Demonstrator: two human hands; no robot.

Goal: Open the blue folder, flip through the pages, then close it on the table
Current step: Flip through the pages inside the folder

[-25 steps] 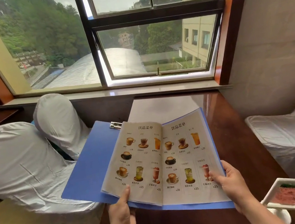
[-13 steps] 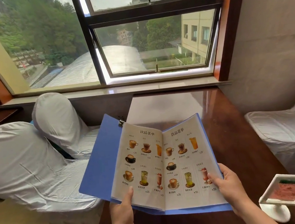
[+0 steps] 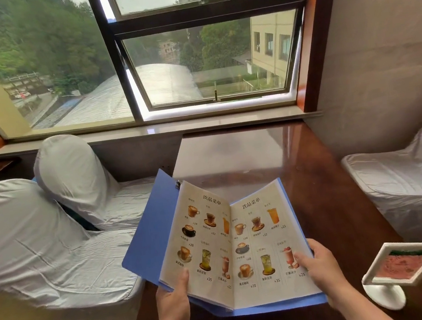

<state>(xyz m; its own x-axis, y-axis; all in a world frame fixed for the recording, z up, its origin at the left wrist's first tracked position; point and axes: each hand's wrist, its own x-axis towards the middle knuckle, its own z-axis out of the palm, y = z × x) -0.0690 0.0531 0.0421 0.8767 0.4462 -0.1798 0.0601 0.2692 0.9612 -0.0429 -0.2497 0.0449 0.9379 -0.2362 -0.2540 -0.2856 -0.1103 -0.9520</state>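
the blue folder point(image 3: 148, 239) has swung its left cover up toward closing, held over the table point(image 3: 333, 210) edge, left hand point(image 3: 174, 304) and right hand point(image 3: 321, 269) pinching the pages point(image 3: 244, 250); shutting remains.

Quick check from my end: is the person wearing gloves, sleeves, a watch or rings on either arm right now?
Nothing worn that shows. The left hand and right hand are both bare, with no gloves and no rings visible on the fingers in view. Both forearms are uncovered down to the frame's bottom edge, with no sleeve cuff, watch or bracelet in sight.
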